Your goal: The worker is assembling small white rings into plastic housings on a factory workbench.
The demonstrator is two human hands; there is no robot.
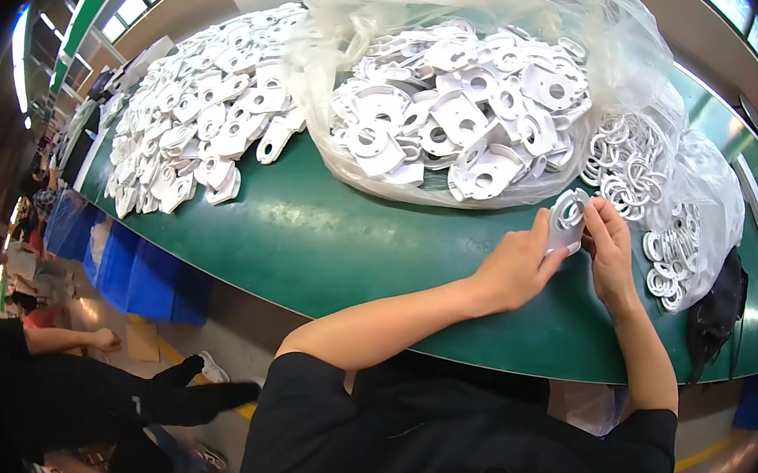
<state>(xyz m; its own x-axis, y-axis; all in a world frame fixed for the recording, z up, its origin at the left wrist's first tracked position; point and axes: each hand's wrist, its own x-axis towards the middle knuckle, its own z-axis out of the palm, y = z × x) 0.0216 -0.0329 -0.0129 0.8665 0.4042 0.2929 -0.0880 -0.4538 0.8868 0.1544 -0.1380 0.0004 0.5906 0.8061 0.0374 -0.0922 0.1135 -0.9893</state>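
Above the near edge of the green table, my left hand (517, 267) grips a white plastic plate (564, 235) with a rounded top, thumb in front and fingers behind. A white ring (571, 207) sits at the hole in the plate's upper end. My right hand (610, 246) pinches at the ring's right side, its fingertips touching ring and plate edge; whether the ring is fully seated I cannot tell. Just beyond my hands lies a heap of loose white rings (629, 158), spilling from a clear bag. More rings (673, 254) lie to the right.
A large clear plastic bag (344, 162) full of white plates stands open ahead. A pile of similar plates (202, 107) covers the table's far left. A black bag (719, 313) lies at the right edge. Blue bins (145, 268) stand left of the table (289, 245), near another person (74, 384).
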